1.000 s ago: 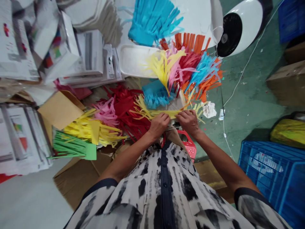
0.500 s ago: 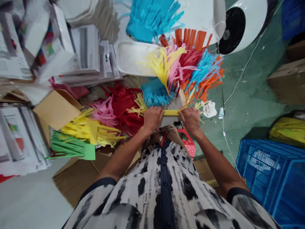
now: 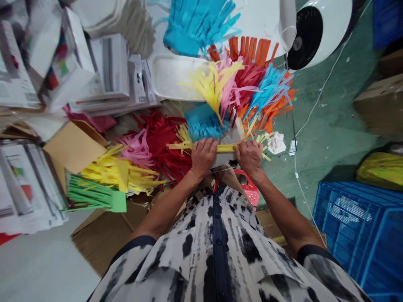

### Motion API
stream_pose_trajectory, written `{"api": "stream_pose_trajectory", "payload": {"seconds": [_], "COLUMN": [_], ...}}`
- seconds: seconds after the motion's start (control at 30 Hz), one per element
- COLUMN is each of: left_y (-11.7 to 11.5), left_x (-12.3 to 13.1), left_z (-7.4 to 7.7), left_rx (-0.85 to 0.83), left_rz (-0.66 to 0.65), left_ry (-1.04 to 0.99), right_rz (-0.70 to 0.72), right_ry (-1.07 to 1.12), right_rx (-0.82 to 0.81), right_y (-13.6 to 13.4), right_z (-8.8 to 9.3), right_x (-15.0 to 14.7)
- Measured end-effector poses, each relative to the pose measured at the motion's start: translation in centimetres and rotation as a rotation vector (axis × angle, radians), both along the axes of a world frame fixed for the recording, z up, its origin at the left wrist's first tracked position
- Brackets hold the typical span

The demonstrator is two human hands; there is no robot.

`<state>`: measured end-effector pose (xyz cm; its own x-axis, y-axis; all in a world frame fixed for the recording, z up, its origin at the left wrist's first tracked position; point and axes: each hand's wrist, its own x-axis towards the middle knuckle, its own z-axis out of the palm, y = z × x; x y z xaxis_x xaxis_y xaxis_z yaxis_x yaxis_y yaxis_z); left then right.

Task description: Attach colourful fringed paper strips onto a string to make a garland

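A yellow paper strip [image 3: 226, 148] with fringed ends is stretched level between my two hands, close to the table's front edge. My left hand [image 3: 203, 157] is wrapped round its left part, and yellow fringe sticks out beyond the fingers. The right part is gripped by my right hand [image 3: 249, 157], with more fringe showing past it. Just above the strip lies a blue fringed piece [image 3: 204, 121]. Red fringed paper [image 3: 160, 142] is heaped left of my left hand. Yellow, pink, red, blue and orange tassels [image 3: 214, 84] fan out above my hands.
Green fringe [image 3: 91, 193], yellow fringe [image 3: 135, 176] and an open brown envelope [image 3: 75, 144] lie at left, below stacked white packets [image 3: 110, 67]. A white tray [image 3: 176, 77] stands behind. On the floor at right are a blue crate [image 3: 352, 226], a cable and a red stool [image 3: 250, 191].
Both hands still hold the yellow strip. My left hand has shifted slightly right and my right hand slightly left, so the gap between them is a little narrower.
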<state>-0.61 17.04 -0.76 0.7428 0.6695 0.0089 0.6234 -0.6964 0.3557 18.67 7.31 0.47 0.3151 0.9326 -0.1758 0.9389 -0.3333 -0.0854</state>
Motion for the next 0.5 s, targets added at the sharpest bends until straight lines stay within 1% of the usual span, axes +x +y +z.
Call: {"api": "stream_pose_trajectory", "payload": {"seconds": [0.1, 0.13, 0.17, 0.2, 0.27, 0.37, 0.43, 0.5], "left_y": [-1.0, -1.3, -1.6, -1.8, -2.2, -2.3, -2.0, -1.3], "left_x": [-0.2, -0.3, -0.2, -0.2, -0.1, -0.3, -1.0, -2.2], "left_z": [-0.6, -0.7, -0.9, -1.0, -1.1, -1.2, -1.1, -0.8], "left_rx": [-0.021, -0.038, -0.052, -0.062, -0.075, -0.091, -0.092, -0.081], "left_rz": [-0.257, -0.315, -0.339, -0.337, -0.315, -0.322, -0.335, -0.352], "left_ry": [-0.108, -0.108, -0.096, -0.08, -0.051, -0.032, -0.034, -0.045], "right_rz": [0.015, 0.012, 0.011, 0.022, 0.098, 0.238, 0.239, 0.22], "right_ry": [-0.023, -0.031, -0.038, -0.041, -0.017, 0.056, 0.077, 0.078], "right_rx": [0.068, 0.103, 0.145, 0.189, 0.248, 0.243, 0.215, 0.205], "right_y": [0.0, -0.1, -0.2, -0.4, -1.1, -2.8, -3.9, -4.8], "right_z": [-0.1, 0.0, 0.0, 0.1, 0.1, -0.3, -0.6, -0.8], "right_x": [-0.1, -0.3, -0.5, -0.8, -1.6, -2.5, -2.3, -1.3]}}
